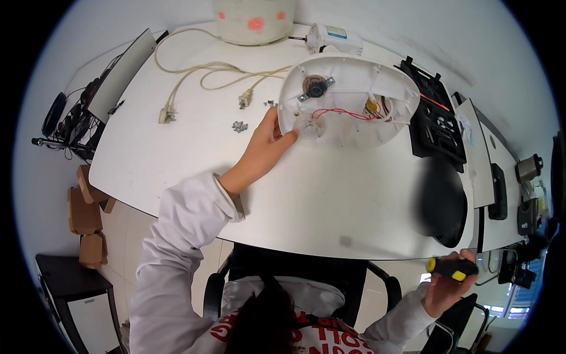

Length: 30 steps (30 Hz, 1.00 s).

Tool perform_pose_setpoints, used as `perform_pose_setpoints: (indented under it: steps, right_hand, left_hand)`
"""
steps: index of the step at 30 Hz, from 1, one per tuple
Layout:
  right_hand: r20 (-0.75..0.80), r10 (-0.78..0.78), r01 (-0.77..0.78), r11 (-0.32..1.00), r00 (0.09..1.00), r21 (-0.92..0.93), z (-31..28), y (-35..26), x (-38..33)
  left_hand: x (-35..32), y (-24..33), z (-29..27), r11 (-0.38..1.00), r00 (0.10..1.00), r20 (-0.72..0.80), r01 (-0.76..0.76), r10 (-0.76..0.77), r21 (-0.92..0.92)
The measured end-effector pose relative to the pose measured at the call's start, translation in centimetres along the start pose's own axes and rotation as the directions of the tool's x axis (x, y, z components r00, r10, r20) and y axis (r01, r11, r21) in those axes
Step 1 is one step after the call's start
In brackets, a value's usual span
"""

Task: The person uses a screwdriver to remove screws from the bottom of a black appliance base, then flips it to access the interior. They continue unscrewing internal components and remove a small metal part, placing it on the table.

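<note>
My left hand (263, 148) grips the lower left edge of a white plastic appliance housing (354, 88), fingers behind and thumb in front. The housing's open inner side faces me, tilted up from the table. Inside it are a dark round part on a metal bracket (317, 89), red wires (342, 112) and a small yellowish component (371, 106). Off the table's front right edge, my right hand (441, 294) is closed around the black-and-yellow handle of a screwdriver (453, 269). The screwdriver's shaft is hard to make out.
Small screws (239, 126) lie left of the housing. Behind them run a beige cable and plug (167, 115). A white motor (333, 40) and a cream container (253, 23) stand at the back. On the right are a black tool case (436, 127) and a blurred black object (439, 203).
</note>
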State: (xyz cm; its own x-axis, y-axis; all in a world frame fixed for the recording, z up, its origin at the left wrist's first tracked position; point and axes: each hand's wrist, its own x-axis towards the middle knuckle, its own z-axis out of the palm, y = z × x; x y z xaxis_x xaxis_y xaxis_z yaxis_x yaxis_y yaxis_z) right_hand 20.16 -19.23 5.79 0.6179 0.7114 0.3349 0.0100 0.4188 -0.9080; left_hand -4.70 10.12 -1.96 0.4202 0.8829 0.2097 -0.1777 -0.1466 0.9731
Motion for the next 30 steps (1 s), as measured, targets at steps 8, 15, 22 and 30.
perform_pose_setpoints:
  steps: [8, 15, 22, 30]
  right_hand:
    - [-0.056, -0.272, 0.200, 0.818, 0.961, -0.539, 6.5, 4.8, 0.0]
    - [-0.058, -0.299, 0.226, 0.820, 0.952, -0.526, 8.7, 5.8, 0.1]
    - [-0.038, -0.286, 0.225, 0.823, 0.957, -0.522, 9.4, 5.7, 0.6]
    - [0.001, -0.287, 0.241, 0.802, 0.958, -0.547, 9.7, 6.0, 0.8]
  left_hand:
    - [-0.1, 1.6, -0.5, 0.986, 1.000, 0.023, -0.010, 0.007, 0.168]
    - [-0.2, 1.0, -0.3, 0.982, 0.998, 0.003, -0.061, 0.061, 0.177]
    - [-0.2, 0.8, -0.2, 0.975, 0.998, -0.021, -0.059, 0.065, 0.213]
    - [-0.2, 0.9, -0.2, 0.974, 0.997, -0.032, -0.062, 0.071, 0.220]
